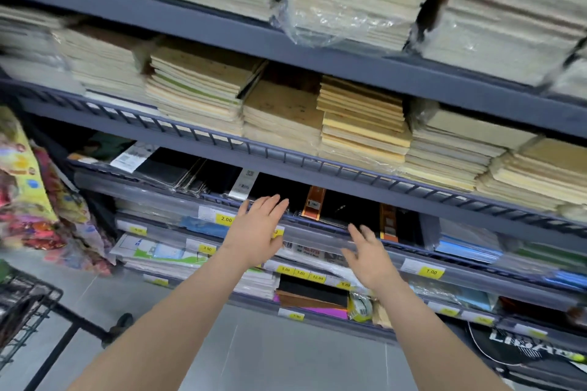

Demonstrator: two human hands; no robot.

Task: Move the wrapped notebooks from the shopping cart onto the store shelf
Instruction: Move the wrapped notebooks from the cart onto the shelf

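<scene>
Both my hands reach toward the store shelf [317, 168], a grey metal rack with wire front rails. My left hand [259, 228] is open with fingers spread, its tips at the front edge of the shelf level holding black wrapped notebooks [346, 205] with orange bands. A little lower and to the right, my right hand [368, 255] is also open and holds nothing. The black wire shopping cart [22, 305] shows only as a corner at the lower left; its contents are hidden.
Stacks of cream and yellow notebooks [359, 124] fill the shelf above, plastic-wrapped bundles [346, 13] the top one. Lower levels carry yellow price tags [430, 271] and mixed stationery. Colourful bags [28, 200] hang at the left. Grey floor tiles [270, 355] lie below.
</scene>
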